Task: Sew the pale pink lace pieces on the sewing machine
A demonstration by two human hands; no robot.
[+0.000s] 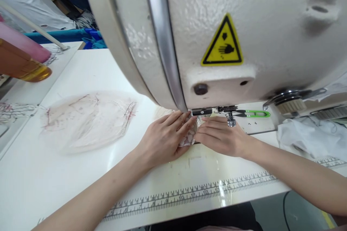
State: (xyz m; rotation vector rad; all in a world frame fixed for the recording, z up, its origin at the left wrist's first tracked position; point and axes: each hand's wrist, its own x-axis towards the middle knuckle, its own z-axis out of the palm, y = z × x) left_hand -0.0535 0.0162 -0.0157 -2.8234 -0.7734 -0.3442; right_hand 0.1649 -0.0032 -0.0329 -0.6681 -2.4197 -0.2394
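Observation:
A small piece of white lace fabric (188, 139) lies under the needle area of a sewing machine (217, 79). My left hand (164, 137) grips its left side, fingers bent over the top and thumb along the near edge. On the other side, my right hand (223, 135) pinches the lace with its fingers close together. Both hands rest at the machine bed, and their fingertips are partly hidden below the machine head. Just behind my right hand lie green thread snips (255, 114).
Sheer pale fabric with reddish threads (89, 122) lies on the white table (94, 184) at left. A ruler strip (189, 196) runs along the front edge. White cloth (311, 137) sits at right, an amber container (24, 63) at far left. Another person (29, 0) is behind.

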